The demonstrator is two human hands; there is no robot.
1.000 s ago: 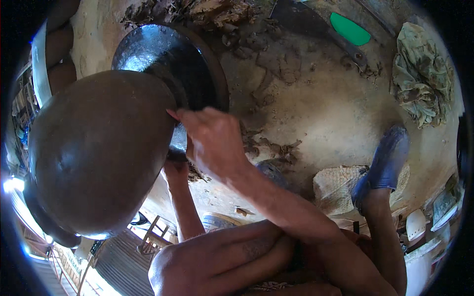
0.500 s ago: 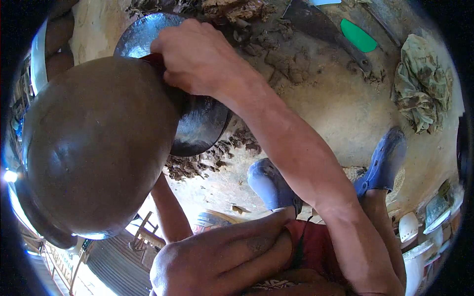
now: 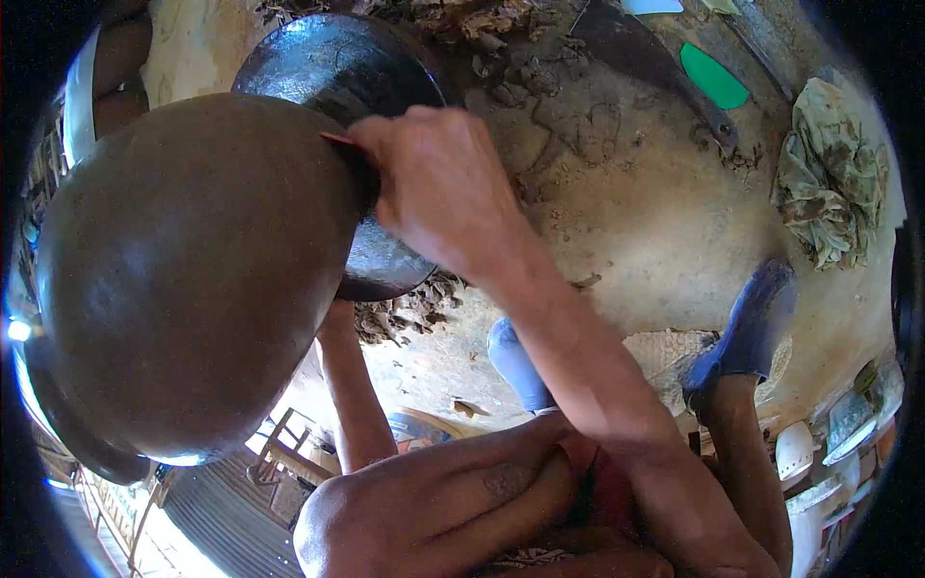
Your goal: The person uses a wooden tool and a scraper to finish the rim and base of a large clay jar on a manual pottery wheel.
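Observation:
A large rounded clay pot (image 3: 193,279), brown and smooth with a damp sheen, fills the left side. My right hand (image 3: 438,183) is closed on a thin red scraper (image 3: 337,139), whose edge shows at the pot's upper right side. Most of the scraper is covered by my fingers. Behind the pot and under my right hand is a dark, shiny round disc (image 3: 308,63). My left hand (image 3: 337,313) goes up behind the pot's lower right side; its fingers are hidden.
Clay scraps (image 3: 409,313) lie by the disc, with more clay lumps at the far side. A broad dark blade (image 3: 646,58), a green flat piece (image 3: 713,75) and a crumpled muddy cloth (image 3: 831,178) are on the floor. My blue clogs (image 3: 752,318) stand at the right.
My right hand has moved right and nearer with the red scraper, uncovering more of the dark disc. My left forearm has shifted slightly right. The pot's outline has changed a little.

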